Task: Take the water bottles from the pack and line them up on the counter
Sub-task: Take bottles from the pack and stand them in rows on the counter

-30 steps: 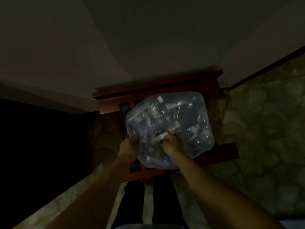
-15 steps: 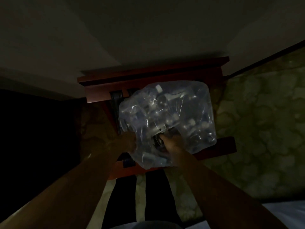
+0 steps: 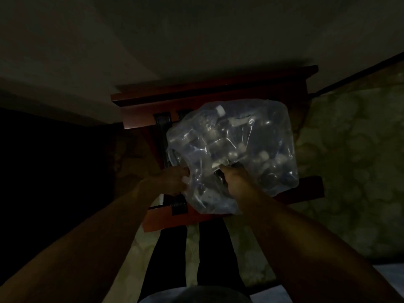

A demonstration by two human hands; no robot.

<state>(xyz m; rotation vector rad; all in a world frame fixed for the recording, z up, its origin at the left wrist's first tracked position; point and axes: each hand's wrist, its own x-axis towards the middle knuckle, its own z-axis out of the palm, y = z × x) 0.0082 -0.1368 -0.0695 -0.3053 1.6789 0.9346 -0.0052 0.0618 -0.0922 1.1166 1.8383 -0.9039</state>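
1. Worktop: small reddish-brown wooden piece w/ raised rails at far & near edges, set vs the pale wall.
2. Dark carved panels show along its left side.
3. Directly on it: clear plastic pack of water bottles, covering most of the top, overhanging near-right edge.
4. Under/around: patterned greenish floor. Dim light; finer detail unclear.
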